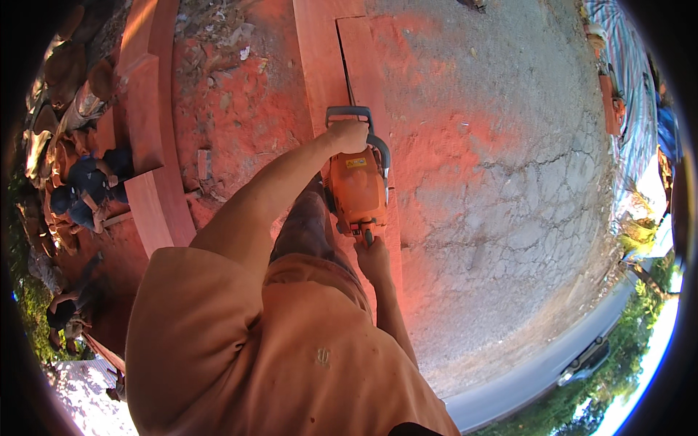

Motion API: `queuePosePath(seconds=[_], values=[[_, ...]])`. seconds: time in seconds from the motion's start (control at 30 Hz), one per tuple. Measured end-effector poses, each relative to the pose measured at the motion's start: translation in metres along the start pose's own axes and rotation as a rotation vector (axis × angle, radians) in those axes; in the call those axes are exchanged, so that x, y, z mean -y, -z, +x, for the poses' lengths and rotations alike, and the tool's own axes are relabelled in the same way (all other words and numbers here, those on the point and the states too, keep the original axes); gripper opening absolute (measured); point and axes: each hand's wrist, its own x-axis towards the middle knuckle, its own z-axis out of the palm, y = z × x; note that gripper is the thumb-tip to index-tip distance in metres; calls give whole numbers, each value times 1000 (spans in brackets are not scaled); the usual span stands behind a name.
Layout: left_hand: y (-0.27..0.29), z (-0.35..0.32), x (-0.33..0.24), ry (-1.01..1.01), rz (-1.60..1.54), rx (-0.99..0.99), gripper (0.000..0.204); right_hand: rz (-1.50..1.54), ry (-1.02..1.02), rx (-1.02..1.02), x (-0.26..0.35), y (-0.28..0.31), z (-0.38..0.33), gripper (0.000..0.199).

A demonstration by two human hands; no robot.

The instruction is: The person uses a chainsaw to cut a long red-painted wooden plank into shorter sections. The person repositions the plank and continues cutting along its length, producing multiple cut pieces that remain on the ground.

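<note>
An orange chainsaw (356,190) is in both my hands, its body in front of my legs. My left hand (347,136) is closed round the dark front handle. Lower down, my right hand (374,260) grips the rear handle. Ahead of the saw lies a long reddish wooden board (318,62), with another board (361,54) along its right side. A thin dark line runs forward from the saw between them; I cannot tell how much is the bar seen edge-on and how much a gap. The saw's body hides its near end.
Thick reddish planks (145,109) lie to the left, near stacked logs (65,69). Two people (91,185) (65,309) are at the far left. Red sawdust (451,138) covers cracked pavement (538,174). A striped tarp (629,80) stands right; a vehicle (585,360) is on the road.
</note>
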Motion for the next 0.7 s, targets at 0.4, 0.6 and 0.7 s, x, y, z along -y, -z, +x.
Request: queuePosePath(seconds=[0.4, 0.6, 0.7], values=[[12, 36, 48, -33, 9, -116, 32, -6, 1, 24, 36, -11, 47, 42], [31, 41, 59, -33, -7, -179, 26, -40, -8, 36, 57, -14, 67, 43], [38, 45, 66, -35, 9, -171, 24, -41, -2, 28, 65, -16, 72, 43]])
